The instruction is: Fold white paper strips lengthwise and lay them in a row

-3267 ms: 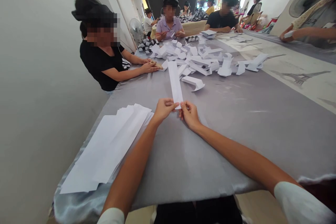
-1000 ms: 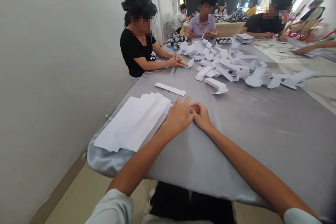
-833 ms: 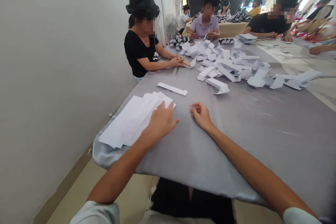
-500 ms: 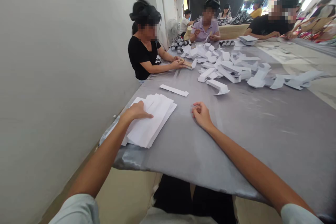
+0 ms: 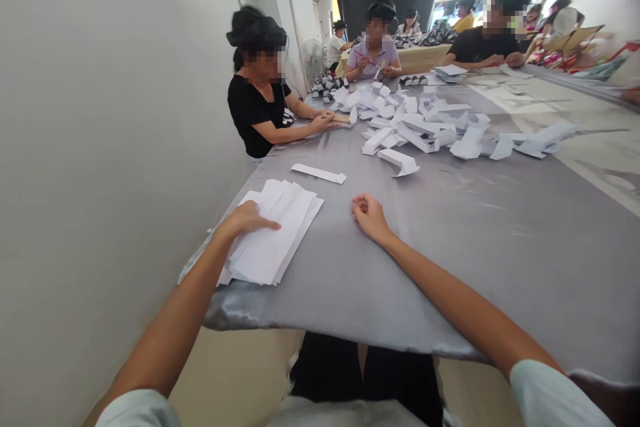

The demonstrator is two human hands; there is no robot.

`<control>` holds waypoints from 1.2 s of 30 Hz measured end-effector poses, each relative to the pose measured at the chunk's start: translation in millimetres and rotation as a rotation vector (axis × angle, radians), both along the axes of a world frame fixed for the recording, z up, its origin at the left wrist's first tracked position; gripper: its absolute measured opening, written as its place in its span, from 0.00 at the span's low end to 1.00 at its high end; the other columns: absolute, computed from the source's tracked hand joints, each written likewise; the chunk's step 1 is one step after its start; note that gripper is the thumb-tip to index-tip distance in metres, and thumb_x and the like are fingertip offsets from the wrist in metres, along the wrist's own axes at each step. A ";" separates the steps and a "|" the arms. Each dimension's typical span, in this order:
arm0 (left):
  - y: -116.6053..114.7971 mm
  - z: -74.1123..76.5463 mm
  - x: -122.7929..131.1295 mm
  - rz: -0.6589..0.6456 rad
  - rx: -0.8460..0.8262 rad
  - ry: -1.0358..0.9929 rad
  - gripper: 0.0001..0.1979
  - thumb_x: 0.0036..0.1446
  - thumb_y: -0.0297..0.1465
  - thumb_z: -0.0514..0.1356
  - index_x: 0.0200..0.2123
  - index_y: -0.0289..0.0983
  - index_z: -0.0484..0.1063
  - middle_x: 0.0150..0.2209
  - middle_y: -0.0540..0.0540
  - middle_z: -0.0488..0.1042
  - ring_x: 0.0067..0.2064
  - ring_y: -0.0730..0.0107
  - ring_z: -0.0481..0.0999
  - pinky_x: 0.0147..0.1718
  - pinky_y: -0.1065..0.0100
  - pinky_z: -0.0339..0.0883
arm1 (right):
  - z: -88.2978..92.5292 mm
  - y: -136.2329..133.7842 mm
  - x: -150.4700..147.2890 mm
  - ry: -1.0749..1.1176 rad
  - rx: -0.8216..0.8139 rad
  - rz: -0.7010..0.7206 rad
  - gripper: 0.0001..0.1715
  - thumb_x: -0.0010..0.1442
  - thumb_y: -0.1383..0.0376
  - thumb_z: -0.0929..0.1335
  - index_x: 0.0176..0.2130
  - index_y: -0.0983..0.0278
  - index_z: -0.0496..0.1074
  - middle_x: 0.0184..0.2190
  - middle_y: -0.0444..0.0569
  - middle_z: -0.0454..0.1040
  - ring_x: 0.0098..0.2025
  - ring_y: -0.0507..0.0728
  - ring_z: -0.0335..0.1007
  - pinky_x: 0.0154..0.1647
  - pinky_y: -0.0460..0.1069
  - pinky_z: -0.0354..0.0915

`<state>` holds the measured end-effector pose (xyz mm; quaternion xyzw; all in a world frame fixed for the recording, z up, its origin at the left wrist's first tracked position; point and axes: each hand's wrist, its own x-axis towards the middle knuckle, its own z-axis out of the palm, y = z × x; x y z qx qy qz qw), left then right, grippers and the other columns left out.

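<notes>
My left hand (image 5: 246,217) is at the left side of a loose stack of white paper sheets (image 5: 280,240), near the table's left corner. Its thumb lies flat across the top sheet, while the other fingers are largely hidden at the stack's edge. My right hand (image 5: 369,215) rests on the grey tablecloth to the right of the stack, fingers loosely curled in, and nothing shows in them. Beyond the stack lies a single narrow folded white paper strip (image 5: 319,173), touched by neither hand.
A big heap of folded white paper pieces (image 5: 415,123) covers the table's far middle. At the left edge a co-worker in black (image 5: 260,103) holds a paper piece. Other people sit farther back, near a flat paper pile (image 5: 449,73). A wall (image 5: 110,147) runs along the left.
The view has swung slightly to the right, so everything sits farther left in the picture. Both my hands keep their pose and place on the table.
</notes>
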<state>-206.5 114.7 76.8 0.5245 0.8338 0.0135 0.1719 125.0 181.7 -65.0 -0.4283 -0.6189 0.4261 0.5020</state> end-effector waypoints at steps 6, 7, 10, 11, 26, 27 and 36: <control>-5.9 -2.4 5.2 -0.029 0.076 0.001 0.54 0.37 0.54 0.75 0.64 0.34 0.66 0.65 0.29 0.71 0.65 0.32 0.71 0.54 0.52 0.72 | 2.1 1.3 -0.2 0.005 0.020 0.005 0.08 0.60 0.60 0.65 0.40 0.60 0.68 0.26 0.41 0.72 0.26 0.54 0.70 0.29 0.49 0.66; -6.2 -2.1 6.0 -0.034 0.087 0.004 0.55 0.38 0.54 0.75 0.65 0.34 0.65 0.66 0.29 0.69 0.66 0.33 0.70 0.56 0.52 0.71 | 2.3 1.3 -0.1 -0.005 0.016 0.002 0.08 0.60 0.61 0.65 0.40 0.60 0.68 0.27 0.41 0.72 0.25 0.54 0.70 0.29 0.49 0.67; -7.7 -0.5 7.8 -0.041 0.101 -0.025 0.57 0.38 0.54 0.75 0.68 0.34 0.62 0.69 0.29 0.66 0.67 0.34 0.69 0.59 0.51 0.70 | 2.0 1.5 0.0 -0.022 0.005 0.007 0.08 0.59 0.61 0.65 0.40 0.60 0.68 0.27 0.42 0.73 0.26 0.54 0.71 0.29 0.49 0.67; -8.6 0.2 8.6 -0.038 0.099 -0.047 0.58 0.38 0.54 0.75 0.68 0.34 0.62 0.70 0.29 0.66 0.67 0.35 0.70 0.58 0.52 0.70 | 1.8 1.7 0.0 -0.023 0.003 0.008 0.08 0.59 0.61 0.65 0.40 0.60 0.68 0.27 0.42 0.73 0.26 0.55 0.71 0.29 0.50 0.67; -33.6 -20.2 53.3 0.025 0.044 -0.765 0.46 0.36 0.47 0.80 0.58 0.40 0.70 0.56 0.36 0.79 0.52 0.45 0.83 0.44 0.56 0.82 | 3.0 -1.2 0.9 -0.030 0.005 0.020 0.09 0.58 0.60 0.66 0.39 0.60 0.69 0.26 0.43 0.73 0.25 0.56 0.70 0.29 0.51 0.66; -35.1 -22.9 56.1 0.028 0.039 -0.817 0.45 0.36 0.46 0.81 0.56 0.40 0.71 0.55 0.36 0.80 0.52 0.45 0.83 0.45 0.55 0.82 | 2.6 -1.1 0.9 -0.031 0.006 0.021 0.09 0.58 0.60 0.66 0.39 0.60 0.69 0.27 0.43 0.73 0.25 0.56 0.70 0.29 0.51 0.66; -41.4 -47.7 66.1 0.011 0.070 -1.011 0.38 0.41 0.46 0.79 0.53 0.38 0.73 0.54 0.36 0.80 0.53 0.45 0.83 0.50 0.52 0.80 | 5.3 -3.4 2.9 -0.022 -0.022 0.001 0.12 0.57 0.60 0.66 0.42 0.60 0.68 0.27 0.43 0.74 0.25 0.56 0.72 0.29 0.51 0.66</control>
